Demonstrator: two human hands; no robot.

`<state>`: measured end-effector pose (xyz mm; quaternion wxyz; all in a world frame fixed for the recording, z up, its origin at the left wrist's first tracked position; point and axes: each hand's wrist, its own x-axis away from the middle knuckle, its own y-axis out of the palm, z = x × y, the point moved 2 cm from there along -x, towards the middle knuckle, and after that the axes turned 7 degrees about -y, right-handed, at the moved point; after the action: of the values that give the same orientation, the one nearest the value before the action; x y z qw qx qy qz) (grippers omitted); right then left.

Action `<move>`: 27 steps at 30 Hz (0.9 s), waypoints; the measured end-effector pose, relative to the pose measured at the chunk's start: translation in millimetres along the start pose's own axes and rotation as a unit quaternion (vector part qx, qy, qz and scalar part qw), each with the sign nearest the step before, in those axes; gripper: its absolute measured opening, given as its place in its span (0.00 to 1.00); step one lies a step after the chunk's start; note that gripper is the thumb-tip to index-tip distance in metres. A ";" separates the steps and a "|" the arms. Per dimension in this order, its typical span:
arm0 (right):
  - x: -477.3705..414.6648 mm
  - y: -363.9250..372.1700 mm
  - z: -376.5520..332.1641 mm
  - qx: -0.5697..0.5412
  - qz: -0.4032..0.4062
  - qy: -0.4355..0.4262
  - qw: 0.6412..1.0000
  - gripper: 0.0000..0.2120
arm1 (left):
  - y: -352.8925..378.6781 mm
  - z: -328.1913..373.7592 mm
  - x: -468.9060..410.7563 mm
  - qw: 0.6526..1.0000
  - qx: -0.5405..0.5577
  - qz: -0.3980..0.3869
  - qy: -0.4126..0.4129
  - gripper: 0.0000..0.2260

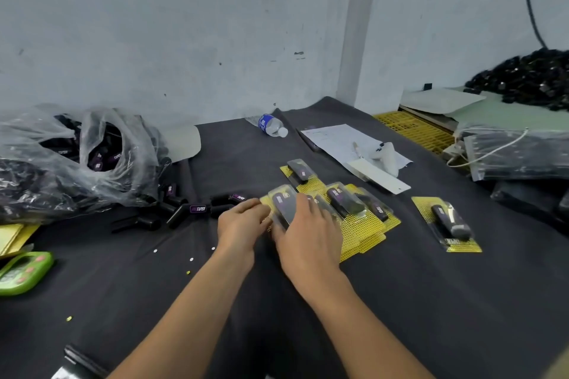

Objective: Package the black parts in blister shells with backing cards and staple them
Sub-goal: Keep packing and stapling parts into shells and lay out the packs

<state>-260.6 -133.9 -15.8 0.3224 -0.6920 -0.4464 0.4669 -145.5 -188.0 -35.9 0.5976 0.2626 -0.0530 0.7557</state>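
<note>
Presently judged as the closing step on one unit: seating a clear shell over a black part on its yellow card, ahead of stapling. Found the blister pack (281, 201) at mid-cloth, at the left end of a cluster of assembled-looking packs (348, 204) and overlapping them. Noted one further pack (300, 171) just behind, and another (451, 221) well apart to the right. Staples: not discernible on any of them.

Left hand (243, 218): reaching in from the left, fingers curled, pinching the pack's left edge. Right hand (308, 231): laid over the pack's near half, fingers fairly straight, pressing down on the shell rather than clasping it, as far as shows; thumb hidden. Forearms converging from the lower edge of view, wrists low over the black cloth (400, 301).

Supply noted: loose black parts (184, 212) lying just left of the hands, more in a plastic bag (92, 157) further left.

Next move, by judgement: calls for holding shell and card edges square with one hand while freeing the other for a stapler. No stapler identified with certainty; white object (385, 154) on the paper sheet (335, 138) too indistinct to name. Risk of the shell sliding off the card if pressure is released before fastening.
</note>
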 end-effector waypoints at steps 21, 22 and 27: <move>59.6 24.2 -106.7 -0.270 -0.082 -0.138 0.949 0.19 | -115.0 56.1 68.7 0.808 -0.542 0.094 0.210 0.16; 58.7 24.7 -119.2 -0.283 -0.089 -0.148 0.944 0.18 | -129.2 65.8 74.0 0.796 -0.553 0.117 0.216 0.12; 54.4 26.9 -200.4 -0.311 -0.158 -0.214 0.912 0.18 | -203.8 108.3 107.5 0.714 -0.598 0.259 0.258 0.05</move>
<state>-55.8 -100.3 12.9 0.0574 -0.5607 -0.7311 0.3844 64.5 -79.5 58.7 0.4018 -0.3781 -0.4034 0.7300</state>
